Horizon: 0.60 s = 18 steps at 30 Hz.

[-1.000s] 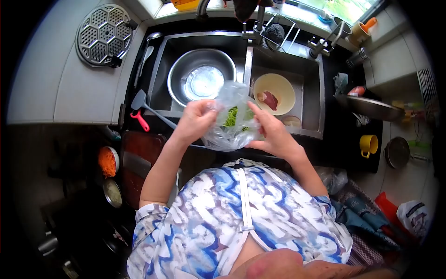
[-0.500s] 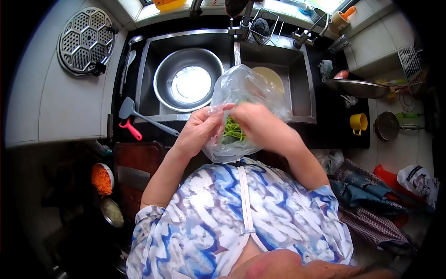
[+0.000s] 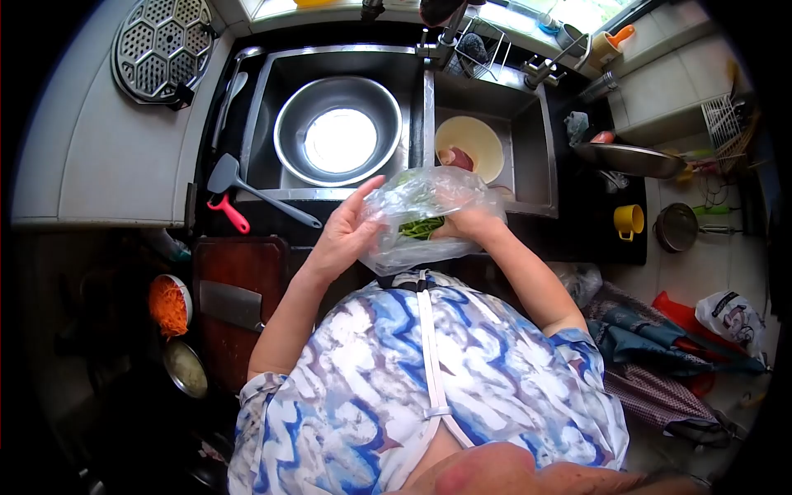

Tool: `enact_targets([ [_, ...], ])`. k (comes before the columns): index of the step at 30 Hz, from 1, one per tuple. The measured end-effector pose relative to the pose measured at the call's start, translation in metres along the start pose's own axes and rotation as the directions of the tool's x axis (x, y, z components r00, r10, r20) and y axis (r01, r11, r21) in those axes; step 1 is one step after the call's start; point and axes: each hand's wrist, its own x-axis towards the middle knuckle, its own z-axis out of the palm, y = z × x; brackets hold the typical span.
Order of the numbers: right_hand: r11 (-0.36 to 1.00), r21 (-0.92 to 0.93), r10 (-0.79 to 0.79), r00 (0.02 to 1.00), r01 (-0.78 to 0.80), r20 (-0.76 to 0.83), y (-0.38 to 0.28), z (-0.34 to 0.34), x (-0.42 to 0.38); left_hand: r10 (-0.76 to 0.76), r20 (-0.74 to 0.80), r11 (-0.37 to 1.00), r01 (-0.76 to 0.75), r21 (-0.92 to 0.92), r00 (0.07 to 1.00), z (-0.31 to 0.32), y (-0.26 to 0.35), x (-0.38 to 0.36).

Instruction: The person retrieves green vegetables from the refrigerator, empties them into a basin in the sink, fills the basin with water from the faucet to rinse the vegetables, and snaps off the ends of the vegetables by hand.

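Note:
A clear plastic bag (image 3: 396,257) hangs between my hands in front of the sink, with thin green vegetable stems (image 3: 422,228) inside. My left hand (image 3: 351,233) holds the bag's left side, thumb against the plastic and fingers stretched up along it. Inside the mouth of the bag is my right hand (image 3: 469,224), its thumb on the stems; plastic partly covers its fingers. Just beyond the bag, a cream bowl (image 3: 488,148) with a piece of reddish meat (image 3: 459,158) sits in the right basin. A large steel bowl (image 3: 289,132) stands in the left basin.
A grey spatula (image 3: 224,176) and a red-handled peeler (image 3: 234,216) lie left of the sink. A cleaver (image 3: 231,304) rests on a brown cutting board (image 3: 227,262), near a bowl of shredded carrot (image 3: 169,307). To the right are a yellow mug (image 3: 629,219) and a pan (image 3: 635,158).
My right hand has gone from above the bag's opening down into it, onto the stems. The bag's top has dropped, uncovering the cream bowl. My left hand's fingers have spread, and the view has shifted slightly.

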Motion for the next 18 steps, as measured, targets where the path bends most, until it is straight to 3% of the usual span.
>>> enact_targets([
  [1, 0.999, -0.009, 0.034, 0.999, -0.035, -0.036, -0.002, 0.001, -0.001, -0.004, 0.001, 1.0, 0.004, 0.006, 1.0, -0.004, -0.006, -0.001],
  [3, 0.997, -0.015, 0.07, 0.995, -0.071, -0.075, -0.009, -0.002, -0.002, 0.068, -0.151, 0.996, -0.059, 0.068, 0.986, -0.011, -0.029, -0.001],
  [5, 0.964, -0.084, 0.263, 0.956, -0.253, 0.133, -0.019, -0.005, 0.0, 0.047, -0.187, 0.993, -0.026, 0.114, 0.981, -0.015, -0.049, 0.003],
  [7, 0.96, -0.085, 0.277, 0.954, -0.268, 0.117, -0.021, -0.001, -0.001, -0.145, -0.318, 0.989, 0.139, -0.042, 0.937, -0.015, -0.071, 0.012],
  [9, 0.955, -0.092, 0.291, 0.952, -0.282, 0.098, -0.014, 0.007, -0.001, -0.175, -0.323, 0.984, 0.177, -0.023, 0.93, -0.003, -0.075, 0.018],
  [11, 0.967, 0.025, 0.254, 0.967, -0.254, 0.0, -0.002, 0.018, 0.002, -0.254, -0.139, 0.899, 0.181, -0.398, 0.957, -0.001, -0.082, 0.03],
  [12, 0.969, 0.064, 0.243, 0.969, -0.24, -0.035, 0.0, 0.017, 0.004, -0.183, -0.091, 0.856, 0.113, -0.505, 0.979, -0.002, -0.088, 0.034],
  [15, 0.937, 0.193, 0.281, 0.957, -0.29, 0.076, -0.007, -0.014, 0.015, -0.238, -0.071, 0.747, 0.136, -0.651, 0.969, 0.001, -0.068, 0.04],
  [17, 0.857, 0.348, 0.318, 0.922, -0.38, 0.223, 0.0, -0.019, 0.021, -0.199, -0.075, 0.817, 0.123, -0.564, 0.977, -0.009, -0.073, 0.046],
  [18, 0.851, 0.428, 0.24, 0.95, -0.305, 0.201, 0.004, -0.015, 0.023, -0.21, -0.113, 0.873, 0.134, -0.469, 0.971, -0.012, -0.071, 0.049],
])
